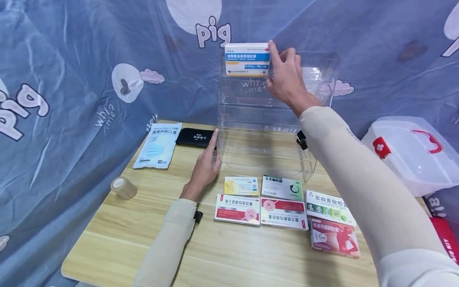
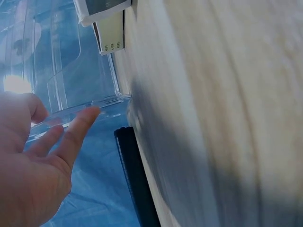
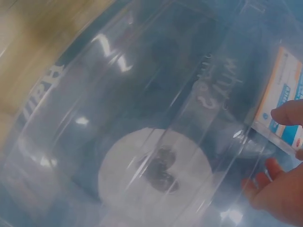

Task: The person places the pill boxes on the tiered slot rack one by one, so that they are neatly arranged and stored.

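A clear acrylic tiered stand rises at the back of the wooden table. On its top tier, at the left end, a white, blue and orange medicine box stands upright. My right hand grips this box at its right end; in the right wrist view a digit lies over the face of the medicine box. Low at the stand's left side, my left hand rests with its index finger stretched along the clear panel. The left wrist view shows those fingertips at the stand's edge.
Several medicine boxes lie flat before the stand. Left of it are a black case, a mask packet and a tan bandage roll. A translucent first-aid box sits at the right; patterned blue cloth hangs behind.
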Demonstrator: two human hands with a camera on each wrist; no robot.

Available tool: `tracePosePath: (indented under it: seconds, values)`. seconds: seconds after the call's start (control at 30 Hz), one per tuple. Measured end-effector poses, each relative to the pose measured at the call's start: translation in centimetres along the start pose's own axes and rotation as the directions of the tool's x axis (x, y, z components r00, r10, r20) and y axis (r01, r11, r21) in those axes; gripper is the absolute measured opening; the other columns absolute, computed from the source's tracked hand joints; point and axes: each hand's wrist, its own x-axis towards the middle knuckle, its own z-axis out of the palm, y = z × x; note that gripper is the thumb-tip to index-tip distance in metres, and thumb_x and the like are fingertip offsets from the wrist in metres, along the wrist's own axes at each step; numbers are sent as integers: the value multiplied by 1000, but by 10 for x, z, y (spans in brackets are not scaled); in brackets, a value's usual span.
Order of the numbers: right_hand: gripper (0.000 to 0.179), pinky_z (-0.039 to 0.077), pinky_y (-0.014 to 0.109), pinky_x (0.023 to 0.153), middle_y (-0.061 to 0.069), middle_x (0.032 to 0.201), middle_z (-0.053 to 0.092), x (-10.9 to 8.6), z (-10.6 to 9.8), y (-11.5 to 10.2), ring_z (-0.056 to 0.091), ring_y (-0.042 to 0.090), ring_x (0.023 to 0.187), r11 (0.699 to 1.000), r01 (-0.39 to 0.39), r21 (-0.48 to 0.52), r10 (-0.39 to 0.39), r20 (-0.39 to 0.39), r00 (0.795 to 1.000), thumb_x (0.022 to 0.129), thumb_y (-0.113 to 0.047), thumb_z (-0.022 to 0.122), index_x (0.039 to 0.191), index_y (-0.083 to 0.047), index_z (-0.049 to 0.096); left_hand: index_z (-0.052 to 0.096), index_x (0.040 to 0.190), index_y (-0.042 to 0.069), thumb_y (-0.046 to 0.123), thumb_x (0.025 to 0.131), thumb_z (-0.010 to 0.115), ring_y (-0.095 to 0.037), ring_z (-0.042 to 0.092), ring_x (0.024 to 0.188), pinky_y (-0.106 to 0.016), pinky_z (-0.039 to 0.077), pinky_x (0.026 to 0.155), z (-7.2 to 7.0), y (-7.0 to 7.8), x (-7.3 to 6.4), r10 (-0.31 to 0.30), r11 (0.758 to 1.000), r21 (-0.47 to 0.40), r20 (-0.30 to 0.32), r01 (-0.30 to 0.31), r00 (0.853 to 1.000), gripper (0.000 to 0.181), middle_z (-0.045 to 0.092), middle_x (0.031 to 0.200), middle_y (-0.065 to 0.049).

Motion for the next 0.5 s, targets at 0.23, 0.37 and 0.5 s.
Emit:
tracePosePath:
  seconds: [0.23,0.37,0.5]
  values:
    - [101,41,46,126,15,169,19,-9,-11,10,25,32,157,992,-21,122,22,-10,1000,102,-8,58,173,-41,-5,10,175,28,-6,100,58,-38,71,113,-48,62,86,1,1,0,4,1000,3,1,-4,1000,95,49,167,-16]
    - [95,44,39,123,12,166,24,-24,-21,26,36,27,149,974,-15,227,35,-82,996,99,-4,60,174,-36,12,10,175,27,-7,100,58,-39,72,116,-49,63,86,1,1,-1,9,1000,3,-7,-9,1000,96,52,165,-18]
    - [80,41,42,126,14,166,30,-52,-38,52,40,25,152,961,-36,276,74,-128,989,101,-8,62,171,-29,28,11,175,25,-7,99,57,-40,72,119,-48,63,88,0,2,-1,18,1000,-2,-9,-18,1000,95,52,164,-20]
